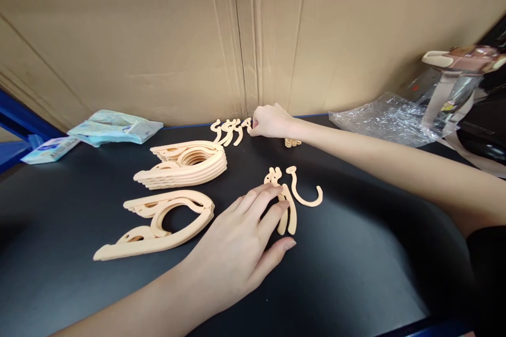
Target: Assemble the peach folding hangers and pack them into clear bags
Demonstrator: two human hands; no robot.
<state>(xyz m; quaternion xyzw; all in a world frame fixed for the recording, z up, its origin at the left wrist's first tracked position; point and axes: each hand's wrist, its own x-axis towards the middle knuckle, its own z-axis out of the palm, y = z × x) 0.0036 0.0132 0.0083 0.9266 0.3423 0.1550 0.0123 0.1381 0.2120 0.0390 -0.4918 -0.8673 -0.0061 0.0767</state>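
Black tabletop (356,284) under left hand (237,242), fingers loosely spread over beige hooks (292,216), heads pointing away, long axes near-to-far. Loose hook (303,201) just right of fingertips, curl opening away. Farther: right hand (272,120), fingers curled at hook row (228,134), cannot tell if gripping; cardboard wall (158,37) behind.

Head view, forward-down, above black table (348,274)

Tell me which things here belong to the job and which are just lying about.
Likely the job: near hooks by the left hand, far hooks by the right hand, front hanger stack, rear hanger stack, small pale stack.

Apparently lying about: large pack, small pack, clear plastic, bottle.
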